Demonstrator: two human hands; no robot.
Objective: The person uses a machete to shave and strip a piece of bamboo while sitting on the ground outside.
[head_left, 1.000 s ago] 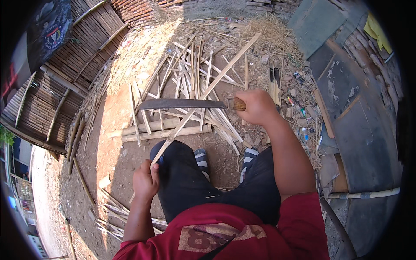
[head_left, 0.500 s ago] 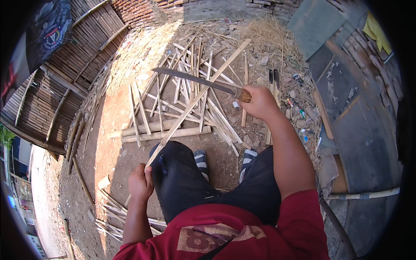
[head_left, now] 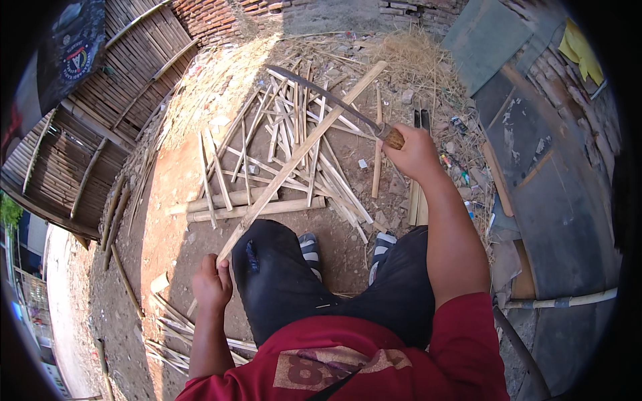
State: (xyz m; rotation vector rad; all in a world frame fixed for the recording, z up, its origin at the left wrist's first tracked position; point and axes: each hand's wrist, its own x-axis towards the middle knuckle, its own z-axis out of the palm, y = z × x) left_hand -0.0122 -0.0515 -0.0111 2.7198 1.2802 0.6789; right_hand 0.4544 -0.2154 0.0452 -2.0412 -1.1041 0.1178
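Note:
A long bamboo strip slants from low left to upper right, and my left hand is closed around its near end, beside my left knee. My right hand grips the wooden handle of a machete, out at the right. The dark, slightly curved blade points up and left and passes over the far part of the strip. From this view I cannot tell whether blade and strip touch. Beyond my knees, several split bamboo pieces lie in a loose, crossed pile on the dirt.
Two thick bamboo poles lie across the ground before my feet. More split strips lie beside my left forearm. A woven bamboo panel leans at the left, dark boards stand at the right, and a brick wall rises behind.
My right hand has moved slightly right, and the machete's tip has swung upward and to the right. My left hand, still on the bamboo strip, has shifted slightly left.

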